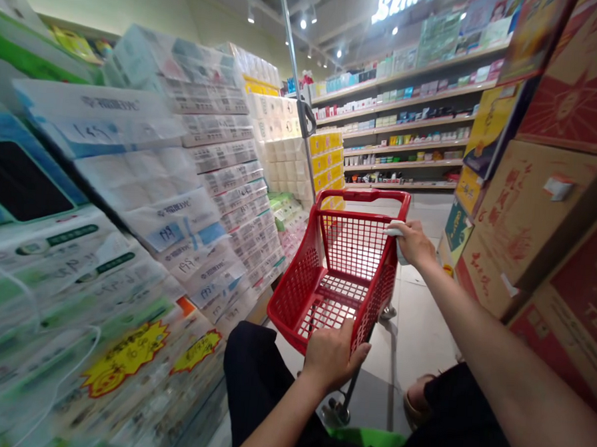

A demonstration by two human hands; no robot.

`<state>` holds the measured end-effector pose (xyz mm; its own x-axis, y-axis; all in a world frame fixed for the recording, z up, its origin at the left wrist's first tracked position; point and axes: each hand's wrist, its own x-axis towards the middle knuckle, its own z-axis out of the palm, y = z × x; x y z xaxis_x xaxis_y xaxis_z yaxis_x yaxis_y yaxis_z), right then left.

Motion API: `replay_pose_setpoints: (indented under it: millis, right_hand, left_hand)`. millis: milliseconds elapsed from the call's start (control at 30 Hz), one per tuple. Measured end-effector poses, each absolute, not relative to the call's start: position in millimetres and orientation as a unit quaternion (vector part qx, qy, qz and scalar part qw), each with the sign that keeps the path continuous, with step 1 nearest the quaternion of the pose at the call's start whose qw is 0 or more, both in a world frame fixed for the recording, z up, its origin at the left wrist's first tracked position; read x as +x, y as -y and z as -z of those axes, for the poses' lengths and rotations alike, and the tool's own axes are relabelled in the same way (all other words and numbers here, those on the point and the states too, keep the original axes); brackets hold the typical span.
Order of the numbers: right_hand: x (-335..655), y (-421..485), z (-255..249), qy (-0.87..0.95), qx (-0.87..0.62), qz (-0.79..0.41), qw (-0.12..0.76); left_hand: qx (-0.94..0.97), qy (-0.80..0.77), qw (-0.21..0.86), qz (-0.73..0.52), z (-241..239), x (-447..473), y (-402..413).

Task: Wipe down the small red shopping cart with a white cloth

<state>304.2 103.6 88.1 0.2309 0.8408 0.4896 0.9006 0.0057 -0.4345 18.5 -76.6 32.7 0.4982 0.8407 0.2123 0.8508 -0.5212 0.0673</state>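
A red plastic shopping basket on wheels (321, 265) stands in the aisle in front of me, and nothing shows inside it. My left hand (332, 354) grips the basket's near rim, fingers curled over the edge. My right hand (413, 243) is closed on a white cloth (396, 237) pressed against the basket's right rim. My legs in dark trousers show below, so I am crouched low.
Stacked packs of tissue paper (180, 197) fill the left side close by. Brown cardboard boxes (539, 216) are piled on the right. A metal pole (298, 93) rises behind the basket. Shelves of small goods (404, 115) line the far wall. Grey tile floor (418, 323) runs between.
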Motion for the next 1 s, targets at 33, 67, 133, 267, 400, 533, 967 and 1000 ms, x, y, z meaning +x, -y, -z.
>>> replay_pose_setpoints:
  millis: [33,67,133,267,400,533,967,1000]
  right_hand:
    - [301.1,-99.7,-86.7,0.625,-0.699,0.042,0.345]
    - [294.9,-92.3,-83.1,0.637,-0.688,0.04,0.345]
    - [274.5,-68.4,-70.7,0.673,-0.652,0.033,0.348]
    - [226.8,-7.1,-43.2,0.742,-0.566,0.017,0.358]
    - [219.1,12.9,-42.1,0.795,-0.527,0.025,0.298]
    - [256.4,-29.0,-66.4,0.741,-0.615,0.05,0.264]
    - [211.4,34.9,-42.4,0.772,-0.565,-0.011,0.291]
    - [209.0,43.0,-40.9,0.782,-0.555,-0.02,0.284]
  left_hand:
    - [-0.863,0.493,0.024,0.11,-32.8,19.6,75.9]
    - [-0.861,0.497,0.024,0.109,-32.8,20.4,75.1]
    - [-0.857,0.503,0.026,0.109,-32.4,21.4,73.5]
    - [-0.854,0.507,0.024,0.114,-31.2,21.9,71.6]
    - [-0.853,0.509,0.026,0.114,-29.9,23.2,72.8]
    - [-0.856,0.504,0.025,0.112,-29.9,27.4,76.5]
    - [-0.852,0.507,-0.007,0.131,-34.3,47.6,67.7]
    - [-0.853,0.505,-0.008,0.131,-34.5,49.5,66.2]
